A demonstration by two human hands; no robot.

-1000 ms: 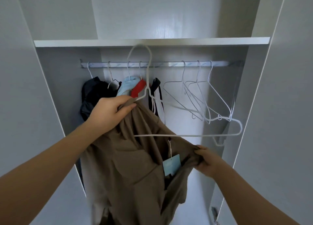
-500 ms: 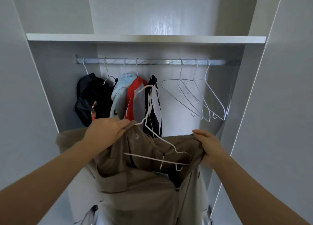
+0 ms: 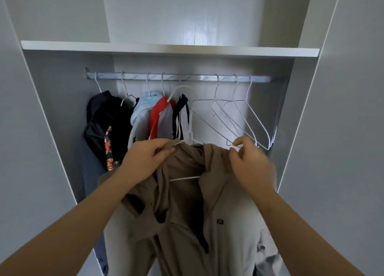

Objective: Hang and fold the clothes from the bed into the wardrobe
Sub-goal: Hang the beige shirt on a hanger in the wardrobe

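A brown jacket [image 3: 187, 217] hangs in front of me on a white wire hanger [image 3: 188, 130], whose hook points up, below the wardrobe rail [image 3: 187, 77]. My left hand [image 3: 145, 159] grips the jacket's left shoulder over the hanger arm. My right hand [image 3: 249, 163] pinches the hanger's right end at the jacket's other shoulder. The hanger's bottom bar shows across the open collar.
Dark, light-blue, red-and-grey and black garments [image 3: 158, 117] hang on the rail's left half. Three bare white hangers [image 3: 239, 117] hang on its right half. A white shelf [image 3: 166, 49] runs above the rail; wardrobe side panels stand close on both sides.
The jacket has been raised and its shoulders now lie over the hanger. My right hand moved up from the fabric edge to the hanger's right end. The hook now points up.
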